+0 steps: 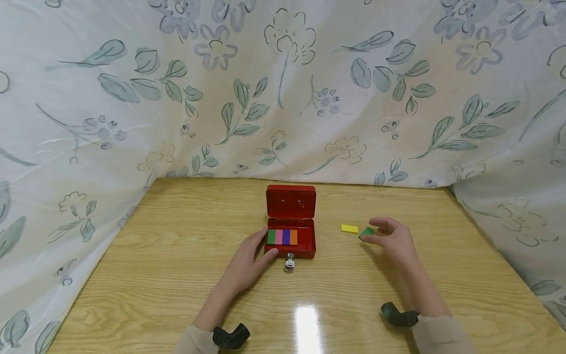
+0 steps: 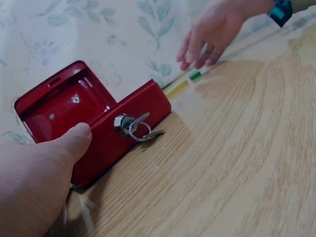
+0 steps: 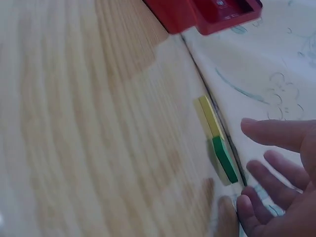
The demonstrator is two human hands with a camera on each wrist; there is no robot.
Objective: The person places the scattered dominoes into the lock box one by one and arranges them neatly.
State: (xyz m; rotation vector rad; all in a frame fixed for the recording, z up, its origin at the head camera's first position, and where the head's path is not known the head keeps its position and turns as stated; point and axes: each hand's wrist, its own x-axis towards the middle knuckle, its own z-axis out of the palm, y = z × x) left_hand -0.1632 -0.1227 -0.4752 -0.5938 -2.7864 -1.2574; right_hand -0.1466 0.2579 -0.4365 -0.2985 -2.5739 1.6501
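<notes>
A small red metal cash box [image 1: 306,239] stands with its lid [image 1: 291,201] raised. My left hand [image 1: 245,263] grips its left side, the thumb at the front edge. Inside, side by side, lie a green block [image 1: 271,237], a pink block [image 1: 278,237], a purple block [image 1: 286,237] and an orange block [image 1: 294,237]. My right hand [image 1: 395,241] hovers right of the box by a loose green block [image 3: 225,159]. The right wrist view shows its fingers apart from that block. A yellow block [image 1: 349,229] lies just left of the loose green one.
Keys on a ring [image 2: 143,131] hang from the lock [image 2: 122,123] on the box's front. The wooden table [image 1: 199,216] runs back to a floral cloth [image 1: 247,98], which also hangs at both sides. A dark wrist device [image 1: 399,315] is on the right forearm.
</notes>
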